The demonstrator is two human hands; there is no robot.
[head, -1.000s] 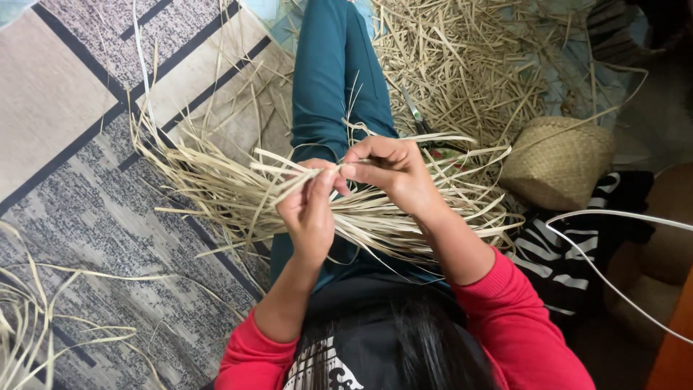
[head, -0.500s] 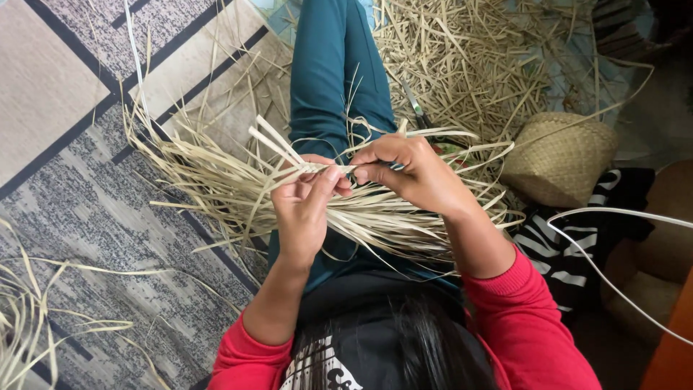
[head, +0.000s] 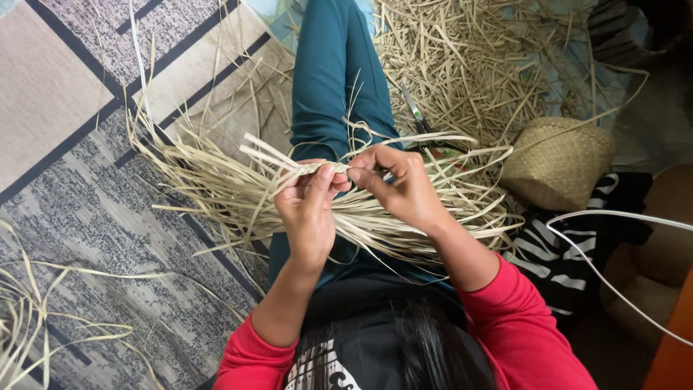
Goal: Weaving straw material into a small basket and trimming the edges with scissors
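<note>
I sit on the floor with a fan of pale dried straw strips [head: 216, 180] spread across my lap, over teal trousers [head: 332, 79]. My left hand [head: 307, 209] pinches the woven edge of the strips near their middle. My right hand [head: 404, 184] grips the same edge just to the right, its thumb and forefinger meeting those of the left hand. Loose strip ends stick out to the left and right of both hands.
A heap of cut straw scraps [head: 469, 65] lies on the floor ahead. A finished woven straw basket [head: 559, 162] sits to the right beside a black-and-white striped cloth [head: 570, 245]. Long loose strips [head: 29, 318] lie on the patterned carpet at lower left.
Both hands have shifted slightly along the woven edge, working the strips between their fingertips. The bundle has stayed on my lap.
</note>
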